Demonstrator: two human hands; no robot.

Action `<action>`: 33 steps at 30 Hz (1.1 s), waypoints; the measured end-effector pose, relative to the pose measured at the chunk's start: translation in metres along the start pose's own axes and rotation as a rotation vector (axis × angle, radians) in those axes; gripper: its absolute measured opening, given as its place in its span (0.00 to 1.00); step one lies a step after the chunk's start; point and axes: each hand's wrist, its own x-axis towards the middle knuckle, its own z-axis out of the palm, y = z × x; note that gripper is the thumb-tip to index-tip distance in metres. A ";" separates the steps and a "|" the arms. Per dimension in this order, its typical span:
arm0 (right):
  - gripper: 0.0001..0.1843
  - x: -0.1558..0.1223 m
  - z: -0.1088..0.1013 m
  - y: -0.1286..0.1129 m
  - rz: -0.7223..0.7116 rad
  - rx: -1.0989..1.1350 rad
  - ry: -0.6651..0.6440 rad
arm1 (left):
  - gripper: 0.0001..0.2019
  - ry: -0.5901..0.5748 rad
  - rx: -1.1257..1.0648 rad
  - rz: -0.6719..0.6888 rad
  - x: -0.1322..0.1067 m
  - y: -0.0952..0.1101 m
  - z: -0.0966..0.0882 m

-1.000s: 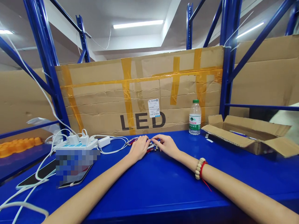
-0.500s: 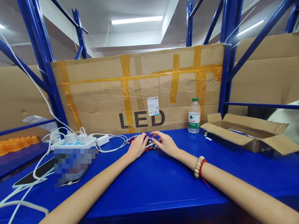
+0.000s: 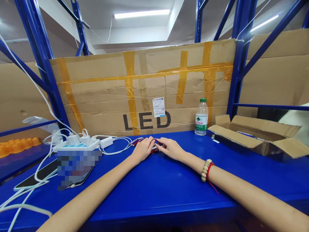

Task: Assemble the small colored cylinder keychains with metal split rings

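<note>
A loose bunch of pens [image 3: 136, 141], red and dark with shiny metal ends, lies on the blue tabletop [image 3: 154, 187] towards the back. My left hand [image 3: 144, 149] curls over the bunch from the left, fingers bent round it. From the other side my right hand [image 3: 172, 149] closes in, thumb and fingers on the pens, its fingertips nearly meeting those of the left. Much of the bunch is hidden under both hands; some pen ends stick out left of my left hand. A bead bracelet [image 3: 206, 170] and a red cord circle my right wrist.
An open cardboard box [image 3: 263, 146] at the right holds a blue pen [image 3: 246, 133]. Left of it stands a water bottle [image 3: 201, 119]. A power strip [image 3: 90, 145] with white cables, and phones [image 3: 36, 175], lie on the left. A large carton [image 3: 108, 100] walls off the back.
My right hand's fingers have drawn closer to my left hand, and the gap between them has narrowed over the pens. The view has tilted slightly.
</note>
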 end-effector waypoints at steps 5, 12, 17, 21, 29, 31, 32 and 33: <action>0.10 0.000 -0.003 -0.004 -0.004 0.033 -0.022 | 0.13 0.005 -0.034 0.063 0.000 -0.002 0.001; 0.09 0.000 -0.003 -0.004 -0.005 0.004 -0.045 | 0.13 0.010 -0.029 0.103 0.000 -0.003 0.002; 0.09 0.000 -0.002 -0.002 -0.027 -0.039 -0.022 | 0.14 0.015 -0.009 0.106 -0.001 -0.003 0.002; 0.08 0.000 -0.001 -0.001 -0.065 -0.067 0.028 | 0.14 0.013 0.009 0.114 -0.001 -0.003 0.002; 0.09 0.003 0.003 -0.001 -0.041 -0.077 0.067 | 0.13 0.002 0.045 0.093 0.000 -0.002 0.003; 0.09 0.003 0.002 -0.002 -0.022 -0.089 0.061 | 0.13 0.001 0.045 0.087 0.000 -0.002 0.003; 0.09 0.003 0.002 -0.003 -0.018 -0.092 0.057 | 0.13 0.001 0.045 0.083 0.000 -0.002 0.003; 0.09 0.004 0.001 -0.003 -0.016 -0.093 0.054 | 0.13 0.002 0.045 0.079 0.000 -0.002 0.003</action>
